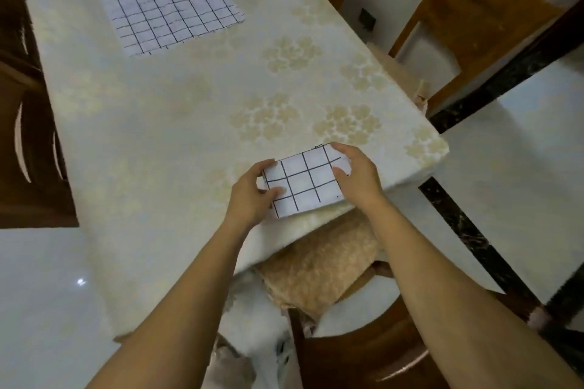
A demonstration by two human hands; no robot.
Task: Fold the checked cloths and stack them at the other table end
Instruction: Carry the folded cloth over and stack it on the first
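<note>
The scene is seen from a single head-worn camera, aimed forward and steeply down over the near table (177,142) corner; the forearms are seen close below, the far table end well off at the top, edges bent by the wide lens.

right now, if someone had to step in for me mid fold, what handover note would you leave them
Left hand: gripping the left edge of the folded checked cloth.
Right hand: gripping its right edge.
That cloth sits at the near right corner of the table, by the edge.
A second checked cloth lies spread flat and unfolded at the far end.
Done: one cloth folded small.
Left: release or place this one, fold the far cloth, and stack the two together at one end.
</note>
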